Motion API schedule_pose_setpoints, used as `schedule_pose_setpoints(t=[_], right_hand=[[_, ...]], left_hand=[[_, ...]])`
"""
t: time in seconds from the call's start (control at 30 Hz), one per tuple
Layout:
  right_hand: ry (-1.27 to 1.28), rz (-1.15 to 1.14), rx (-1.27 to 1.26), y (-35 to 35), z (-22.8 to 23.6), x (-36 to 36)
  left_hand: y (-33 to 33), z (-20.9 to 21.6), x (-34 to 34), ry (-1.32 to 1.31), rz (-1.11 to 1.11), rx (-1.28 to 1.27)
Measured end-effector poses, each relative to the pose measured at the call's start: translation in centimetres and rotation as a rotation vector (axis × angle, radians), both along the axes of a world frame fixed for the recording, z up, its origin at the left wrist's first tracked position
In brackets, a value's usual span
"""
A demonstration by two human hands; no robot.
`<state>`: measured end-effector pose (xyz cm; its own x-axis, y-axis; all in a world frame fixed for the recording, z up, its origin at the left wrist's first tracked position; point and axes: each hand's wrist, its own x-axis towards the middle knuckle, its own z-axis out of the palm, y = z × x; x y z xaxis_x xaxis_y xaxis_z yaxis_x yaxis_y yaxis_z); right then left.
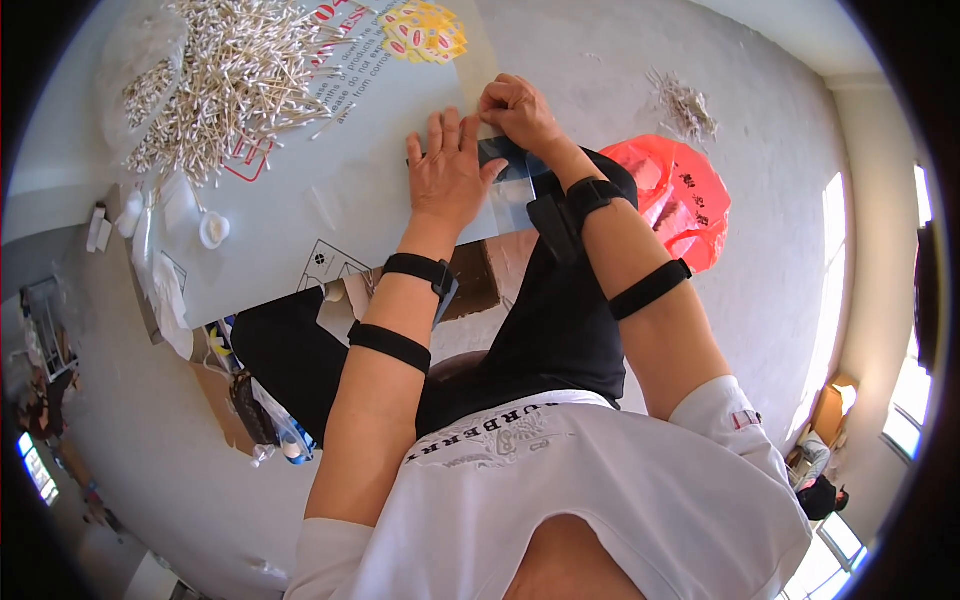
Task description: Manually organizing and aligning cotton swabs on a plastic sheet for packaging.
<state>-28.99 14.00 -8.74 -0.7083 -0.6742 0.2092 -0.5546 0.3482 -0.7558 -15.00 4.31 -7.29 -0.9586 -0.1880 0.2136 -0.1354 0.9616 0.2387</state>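
My left hand lies flat on the table near its right edge, fingers stretched forward and thumb out to the side. Just beyond it, my right hand has its fingers curled and pinched together at the edge. Whatever those fingers hold is hidden. Clear plastic film lies beside my left thumb and reaches the table's edge. At the far left rises a big heap of cotton swabs, some of them scattered toward my left hand. Small yellow and white labels sit in a pile at the far edge.
A small round white container stands on the table's left side, near crumpled white plastic hanging over the edge. On the floor to the right are an open red plastic bag and a scrap heap. Another person is at far right.
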Motion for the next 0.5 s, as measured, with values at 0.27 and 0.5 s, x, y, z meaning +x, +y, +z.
schedule_pose_setpoints(t=[0.27, 0.5], right_hand=[[0.024, -0.057, -0.113, -0.08, -0.87, 0.33], [0.096, -0.097, -0.059, -0.24, -0.88, 0.44]], left_hand=[[-0.03, 0.31, -0.31, -0.015, 0.004, 0.037], [0.15, 0.06, -0.27, -0.002, 0.005, 0.029]])
